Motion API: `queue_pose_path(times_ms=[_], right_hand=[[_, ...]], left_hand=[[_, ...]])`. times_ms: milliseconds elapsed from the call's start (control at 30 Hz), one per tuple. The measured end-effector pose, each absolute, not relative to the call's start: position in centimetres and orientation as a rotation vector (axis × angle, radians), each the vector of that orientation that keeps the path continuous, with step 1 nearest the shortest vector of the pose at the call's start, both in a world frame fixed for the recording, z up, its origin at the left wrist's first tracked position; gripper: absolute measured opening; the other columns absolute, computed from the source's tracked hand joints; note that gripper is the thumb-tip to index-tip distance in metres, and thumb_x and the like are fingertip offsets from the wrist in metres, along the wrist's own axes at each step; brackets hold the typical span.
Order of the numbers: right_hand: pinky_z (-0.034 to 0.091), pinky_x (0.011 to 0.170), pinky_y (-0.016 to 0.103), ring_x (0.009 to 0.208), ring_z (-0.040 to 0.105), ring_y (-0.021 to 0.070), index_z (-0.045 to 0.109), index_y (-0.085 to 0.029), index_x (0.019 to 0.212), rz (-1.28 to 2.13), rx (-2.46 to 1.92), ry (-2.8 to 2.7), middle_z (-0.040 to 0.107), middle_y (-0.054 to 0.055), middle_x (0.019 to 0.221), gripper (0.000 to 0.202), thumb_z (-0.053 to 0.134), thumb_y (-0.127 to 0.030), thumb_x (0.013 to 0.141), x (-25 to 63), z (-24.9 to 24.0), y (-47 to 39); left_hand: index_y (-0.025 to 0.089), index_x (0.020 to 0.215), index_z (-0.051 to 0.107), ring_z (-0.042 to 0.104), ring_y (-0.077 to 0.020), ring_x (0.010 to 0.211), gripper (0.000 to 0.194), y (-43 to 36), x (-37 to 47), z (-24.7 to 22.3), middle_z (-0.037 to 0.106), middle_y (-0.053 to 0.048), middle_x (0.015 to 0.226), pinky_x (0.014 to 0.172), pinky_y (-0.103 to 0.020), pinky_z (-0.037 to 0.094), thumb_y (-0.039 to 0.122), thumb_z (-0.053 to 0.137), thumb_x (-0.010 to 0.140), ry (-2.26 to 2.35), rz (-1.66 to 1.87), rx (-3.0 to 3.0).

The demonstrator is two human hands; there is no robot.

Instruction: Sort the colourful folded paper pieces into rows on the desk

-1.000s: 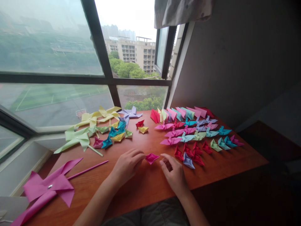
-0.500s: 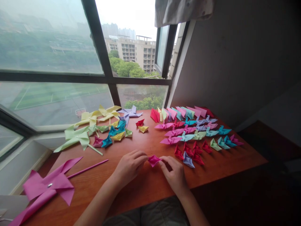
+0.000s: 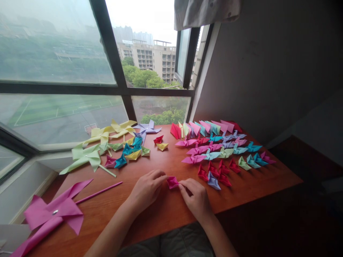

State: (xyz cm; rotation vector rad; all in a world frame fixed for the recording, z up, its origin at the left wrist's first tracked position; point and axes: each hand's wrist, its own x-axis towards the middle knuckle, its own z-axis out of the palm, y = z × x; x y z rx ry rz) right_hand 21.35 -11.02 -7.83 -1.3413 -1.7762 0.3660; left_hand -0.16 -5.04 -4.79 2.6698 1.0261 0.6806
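Note:
Between my two hands is a small magenta paper boat (image 3: 173, 182), low over the front middle of the table. My left hand (image 3: 148, 187) pinches its left tip. On the opposite tip, the thumb and fingers of my right hand (image 3: 195, 197) are closed. To the right of my hands stand several red paper boats (image 3: 224, 179) and a lilac paper boat (image 3: 213, 181). Farther back, a yellow paper boat (image 3: 162, 146) and a red paper boat (image 3: 158, 140) sit side by side.
A large magenta pinwheel (image 3: 55, 212) lies at the left on the wooden table (image 3: 107, 200). Green pinwheels (image 3: 87, 157), yellow pinwheels (image 3: 123, 128) and more boats are at the back left. Rows of paper cranes (image 3: 194, 159) fill the back right, beside the wall. A window (image 3: 158, 91) borders the far side.
The magenta boat has shifted slightly left, and its middle looks more spread open. My right hand has moved a little left with it; my left hand has hardly moved.

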Motion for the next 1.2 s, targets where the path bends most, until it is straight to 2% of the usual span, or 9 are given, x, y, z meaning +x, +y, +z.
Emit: queue_pose_path(times_ms=[133,500,800,933,1200], right_hand=[[0.049,0.076,0.028,0.078,0.063,0.0178,0.07,-0.02,0.094,0.338,-1.345,-1.804,0.068,0.005,0.082,0.017,0.053,-0.021,0.096,21.3,-8.0,-11.0],[0.05,0.073,0.026,0.075,0.064,0.0169,0.071,-0.02,0.09,0.278,-1.349,-1.829,0.068,0.004,0.079,0.017,0.054,-0.02,0.095,21.2,-7.7,-11.1],[0.052,0.076,0.028,0.078,0.065,0.0179,0.07,-0.02,0.094,0.221,-1.325,-1.812,0.069,0.006,0.081,0.02,0.05,-0.02,0.097,21.2,-7.5,-11.3],[0.053,0.073,0.029,0.077,0.066,0.0177,0.07,-0.019,0.095,0.181,-1.296,-1.764,0.07,0.006,0.082,0.019,0.051,-0.018,0.096,21.4,-7.2,-12.2],[0.056,0.076,0.03,0.081,0.069,0.0185,0.071,-0.022,0.1,-0.023,-1.376,-1.628,0.073,0.006,0.089,0.016,0.058,-0.015,0.094,25.6,-5.8,-15.4]], left_hand=[[0.026,0.121,0.065,0.064,-0.0183,0.093,0.046,-5.3,0.0,-4.8,0.065,-0.007,0.108,0.081,-0.028,0.053,0.004,0.045,0.086,1.009,0.583,2.657],[0.022,0.119,0.062,0.062,-0.0198,0.091,0.037,-5.6,1.1,-4.1,0.063,-0.007,0.105,0.079,-0.03,0.052,0.008,0.048,0.089,1.085,0.461,2.699],[0.023,0.126,0.06,0.065,-0.018,0.098,0.042,-5.2,-0.3,-5.1,0.063,-0.009,0.118,0.081,-0.026,0.053,0.008,0.043,0.091,1.068,0.824,2.596],[0.024,0.131,0.058,0.066,-0.0194,0.102,0.043,-4.7,-0.9,-5.7,0.063,-0.009,0.123,0.084,-0.028,0.054,0.011,0.046,0.092,1.179,0.843,2.564],[0.023,0.116,0.065,0.068,-0.0195,0.096,0.034,-4.7,-0.8,-5.6,0.068,-0.007,0.113,0.08,-0.029,0.054,0.009,0.048,0.089,1.15,0.728,2.584]])
